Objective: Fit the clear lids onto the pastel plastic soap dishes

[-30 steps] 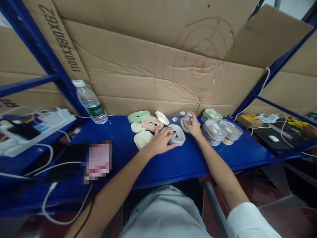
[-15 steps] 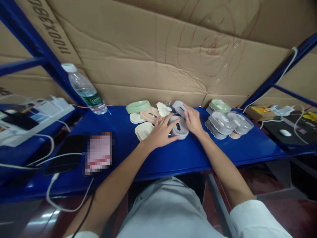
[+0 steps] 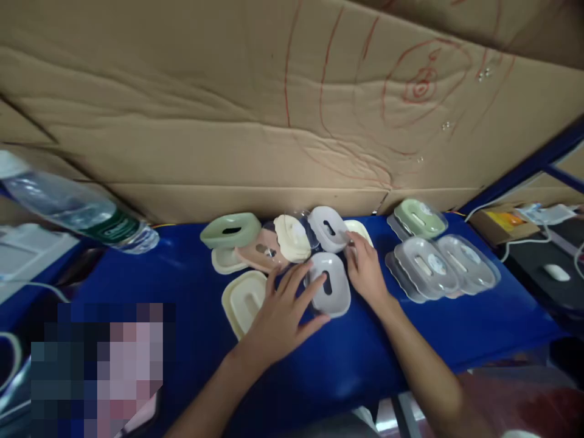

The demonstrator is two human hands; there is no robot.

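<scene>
My left hand point(image 3: 285, 310) is open, fingers spread, with its fingertips over the left side of a grey oval soap dish point(image 3: 340, 292) that has a dark slot. My right hand point(image 3: 365, 267) has its fingers loosely bent by the right edge of a second grey soap dish point(image 3: 327, 226), in front of a cream piece point(image 3: 360, 230) that it partly covers. Left of these lie a wavy-edged cream dish point(image 3: 292, 238), a pinkish-beige dish point(image 3: 262, 250) and a green dish point(image 3: 232, 230). A cream tray point(image 3: 241, 295) is partly behind my left hand.
Soap dishes with clear lids, grey point(image 3: 422, 267) and green point(image 3: 417, 218), sit on the right of the blue table point(image 3: 191, 377). A water bottle point(image 3: 91, 213) stands at the left. Behind is a cardboard wall point(image 3: 219, 158); a small box point(image 3: 511, 224) and a white mouse point(image 3: 556, 272) are far right.
The view has moved closer. My right hand has come off the upper grey soap dish and shifted right and toward me. My left hand stays by the nearer grey dish.
</scene>
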